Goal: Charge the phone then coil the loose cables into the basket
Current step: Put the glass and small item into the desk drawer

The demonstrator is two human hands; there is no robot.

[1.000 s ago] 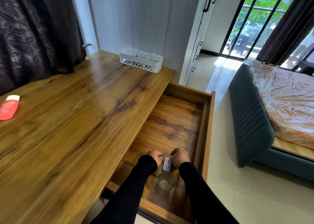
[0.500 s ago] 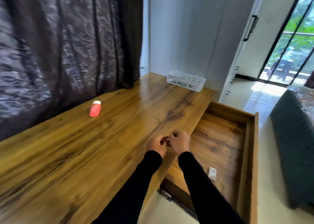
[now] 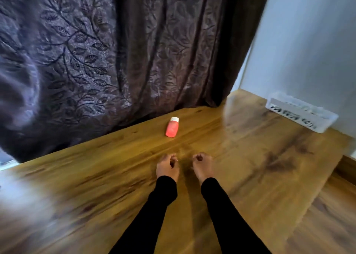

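Observation:
My left hand (image 3: 167,167) and my right hand (image 3: 202,165) hover side by side, a little apart, over the middle of the wooden desk (image 3: 96,176). The fingers of both are curled in, and I see nothing between them. A white slotted basket (image 3: 300,115) stands at the desk's far right against the wall, well beyond my right hand; its contents are blurred. No phone or cable shows in this view.
A small red bottle with a white cap (image 3: 172,127) lies on the desk beyond my hands. A dark patterned curtain (image 3: 96,61) hangs along the desk's far edge. The open drawer (image 3: 337,205) sticks out at the lower right.
Both hands rose out of the drawer and moved left over the desktop, then parted slightly. The view swung left; the clear bottle in the drawer is out of sight.

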